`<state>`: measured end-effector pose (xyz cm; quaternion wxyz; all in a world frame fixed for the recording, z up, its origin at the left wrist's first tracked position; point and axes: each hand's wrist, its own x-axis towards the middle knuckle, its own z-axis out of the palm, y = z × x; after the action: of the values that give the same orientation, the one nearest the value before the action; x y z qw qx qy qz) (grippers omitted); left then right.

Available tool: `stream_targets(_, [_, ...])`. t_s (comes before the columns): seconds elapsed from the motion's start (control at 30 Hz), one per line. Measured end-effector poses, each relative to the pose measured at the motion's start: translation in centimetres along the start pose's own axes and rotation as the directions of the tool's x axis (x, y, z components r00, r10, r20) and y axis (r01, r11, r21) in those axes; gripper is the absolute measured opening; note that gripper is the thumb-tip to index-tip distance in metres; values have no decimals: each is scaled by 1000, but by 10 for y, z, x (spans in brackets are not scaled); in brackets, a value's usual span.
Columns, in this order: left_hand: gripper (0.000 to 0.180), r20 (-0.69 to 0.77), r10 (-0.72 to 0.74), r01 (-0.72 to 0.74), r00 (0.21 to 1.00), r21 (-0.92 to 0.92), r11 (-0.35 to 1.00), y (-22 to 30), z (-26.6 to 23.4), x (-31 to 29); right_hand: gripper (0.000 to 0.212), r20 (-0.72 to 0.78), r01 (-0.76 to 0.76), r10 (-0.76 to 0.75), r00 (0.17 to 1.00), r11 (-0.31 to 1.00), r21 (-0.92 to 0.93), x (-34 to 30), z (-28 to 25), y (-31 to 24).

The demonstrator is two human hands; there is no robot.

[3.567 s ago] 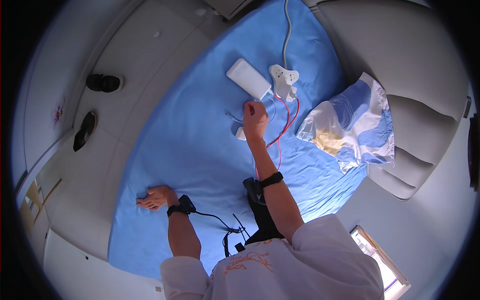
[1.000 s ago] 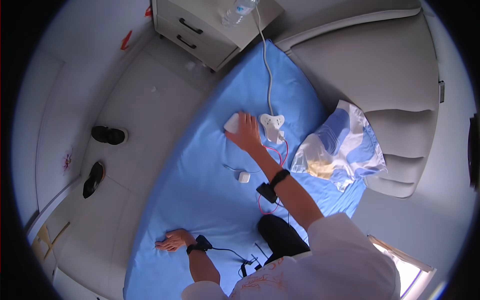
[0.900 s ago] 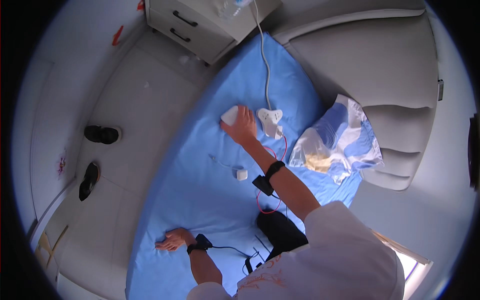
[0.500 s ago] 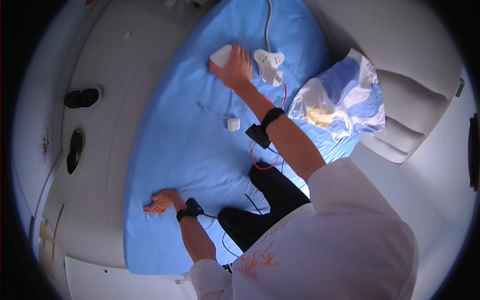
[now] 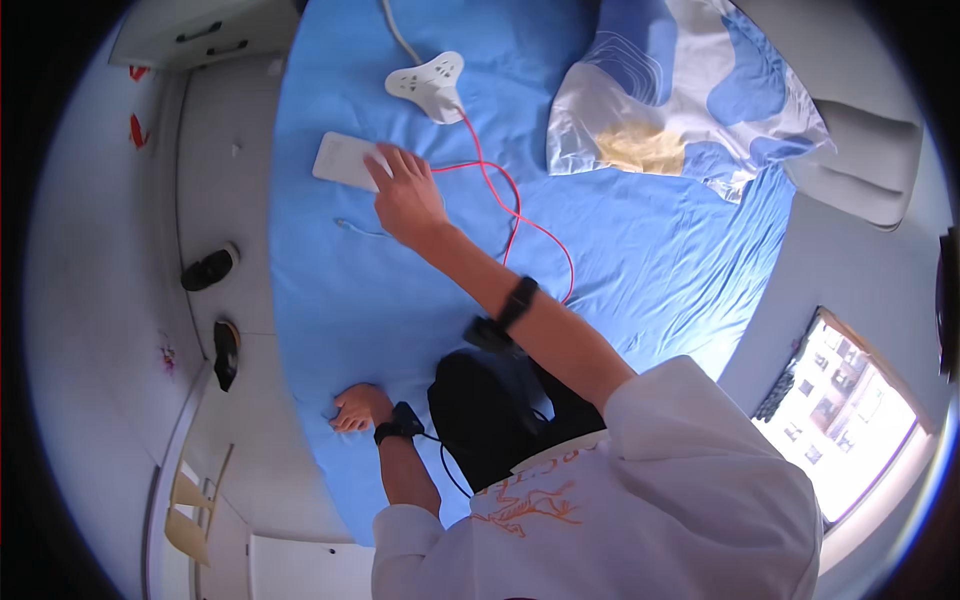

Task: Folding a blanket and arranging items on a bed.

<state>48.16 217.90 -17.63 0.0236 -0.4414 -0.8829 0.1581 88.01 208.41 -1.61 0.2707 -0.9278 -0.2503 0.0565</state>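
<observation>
My right hand (image 5: 408, 203) touches the white power bank (image 5: 343, 160), grasp unclear; I'd steady it lightly. Left hand (image 5: 363, 406): can't tell if clenched.

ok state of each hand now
Left hand: loosely curled on the blue sheet, nothing visibly held.
Right hand: on the white power bank; grip can't be told.

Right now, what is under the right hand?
The right hand overlaps one end of the white power bank; a red cable shows beside it. Anything else beneath is covered.

Free room over blue sheet (image 5: 335, 305), mid-left; red cable (image 5: 514, 212) at right
</observation>
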Motion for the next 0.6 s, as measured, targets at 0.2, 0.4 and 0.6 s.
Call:
stream_targets(0.2, [39, -445, 646, -784, 620, -322, 530, 51, -106, -41, 31, -105, -125, 158, 982, 955, 270, -107, -108, 67])
stream_targets(0.4, [66, -302, 817, -838, -492, -92, -538, 201, -232, -233, 26, 532, -508, 406, 743, 860, 53, -216, -121, 182])
stream_targets(0.6, [75, 60, 791, -749, -608, 288, -597, 267, -229, -252, 17, 599, -773, 491, 633, 361, 522, -193, -200, 148])
